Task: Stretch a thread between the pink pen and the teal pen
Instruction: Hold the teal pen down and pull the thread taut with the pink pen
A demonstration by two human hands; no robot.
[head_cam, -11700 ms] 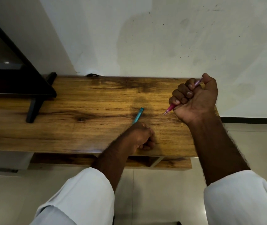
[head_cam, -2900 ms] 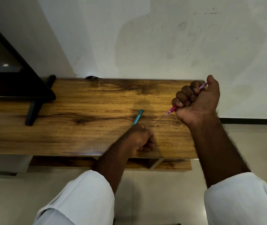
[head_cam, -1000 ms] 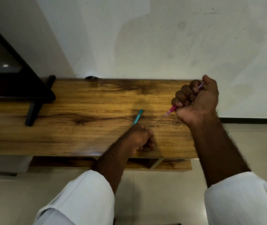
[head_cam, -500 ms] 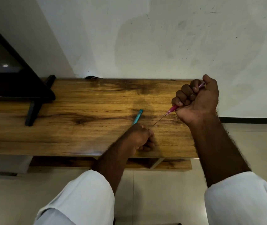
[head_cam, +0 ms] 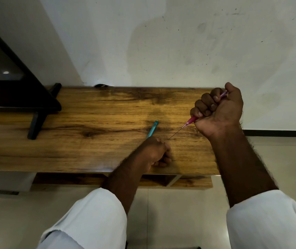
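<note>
My left hand [head_cam: 154, 151] rests on the wooden table [head_cam: 89, 141] in a fist around the teal pen [head_cam: 152, 129], whose far end pokes out toward the wall. My right hand [head_cam: 219, 110] is raised at the table's right end, fisted around the pink pen [head_cam: 190, 121], tip pointing down-left. A thin dark thread [head_cam: 175, 134] runs taut from the pink pen's tip down toward my left hand; its lower end is hidden by my fingers.
A black stand with angled legs [head_cam: 35, 121] sits on the table's far left. The white wall [head_cam: 161, 42] runs along the table's back edge. A lower wooden shelf [head_cam: 89, 178] shows under the front edge, above a pale tiled floor [head_cam: 170, 212].
Since 11.7 s ago the thread has appeared taut between the pink pen's tip and my left hand. Over the last second both hands have stayed nearly still.
</note>
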